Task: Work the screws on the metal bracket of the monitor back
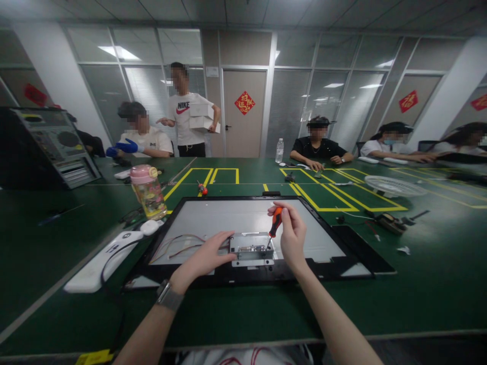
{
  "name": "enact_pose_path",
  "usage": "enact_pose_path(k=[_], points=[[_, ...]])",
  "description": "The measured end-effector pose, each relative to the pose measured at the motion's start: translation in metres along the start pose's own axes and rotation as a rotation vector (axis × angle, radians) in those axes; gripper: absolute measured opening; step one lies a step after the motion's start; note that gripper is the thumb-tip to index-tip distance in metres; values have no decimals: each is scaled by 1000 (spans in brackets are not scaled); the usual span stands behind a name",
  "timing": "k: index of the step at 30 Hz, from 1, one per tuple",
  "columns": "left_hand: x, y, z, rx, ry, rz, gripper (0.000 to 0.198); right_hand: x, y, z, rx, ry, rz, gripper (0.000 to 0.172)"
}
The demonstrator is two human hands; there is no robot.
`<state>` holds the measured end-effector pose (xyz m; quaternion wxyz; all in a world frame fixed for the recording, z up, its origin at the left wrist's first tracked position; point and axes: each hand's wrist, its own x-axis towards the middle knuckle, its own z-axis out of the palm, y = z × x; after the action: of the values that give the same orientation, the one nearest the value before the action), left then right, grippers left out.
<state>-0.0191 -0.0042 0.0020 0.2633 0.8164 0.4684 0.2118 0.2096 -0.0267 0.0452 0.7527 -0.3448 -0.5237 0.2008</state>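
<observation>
A flat display panel [213, 213] with a black frame lies face down or up, I cannot tell which, on the green table. Near its front edge sits a metal housing [251, 242] with coloured wires running off to the left. My left hand [205, 256] grips the left end of this housing, thumb in front and fingers behind. In my right hand [292, 233] is an orange-and-black screwdriver [276, 222], tilted, its tip down at the right part of the housing. The exact contact of the tip is too small to make out.
Left of the panel are a white power strip [102, 263] and a pink-lidded bottle [146, 190]; a computer case [49, 147] stands farther left. On the right lie a dark flat slab [361, 248] and a black tool [391, 222]. Several people are across the table.
</observation>
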Motion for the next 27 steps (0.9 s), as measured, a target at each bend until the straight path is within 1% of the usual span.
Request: enact_pose_path(k=[4, 7, 11, 12, 14, 16, 18, 20, 22, 24, 27], points=[[0, 0, 0, 2, -11, -7, 66, 0, 1, 1, 20, -1, 2, 24], [0, 0, 0, -4, -7, 0, 65, 1, 4, 1, -15, -10, -9, 19], [0, 0, 0, -8, -9, 1, 66, 1, 5, 0, -117, 15, -119, 8], [0, 1, 0, -9, -11, -1, 65, 1, 5, -1, -133, 24, -131, 9], [0, 2, -1, -9, -11, -6, 65, 1, 3, -2, -142, 26, -117, 16], [0, 2, -1, -7, -10, -5, 66, 1, 2, -3, -104, 2, -77, 25], [0, 2, -1, -7, -12, -1, 66, 1, 1, -3, -36, -22, -35, 30], [0, 2, -1, -9, -13, 1, 66, 0, 2, -3, 9, -28, 6, 27], [0, 2, -1, -12, -11, -5, 66, 0, 3, -2, -3, -22, 26, 23], [1, 2, 0, -12, -13, -8, 66, 0, 4, -1, -52, -21, -6, 17], [1, 0, 1, -2, -22, -2, 68, 1, 5, 0, -139, -10, -108, 9]])
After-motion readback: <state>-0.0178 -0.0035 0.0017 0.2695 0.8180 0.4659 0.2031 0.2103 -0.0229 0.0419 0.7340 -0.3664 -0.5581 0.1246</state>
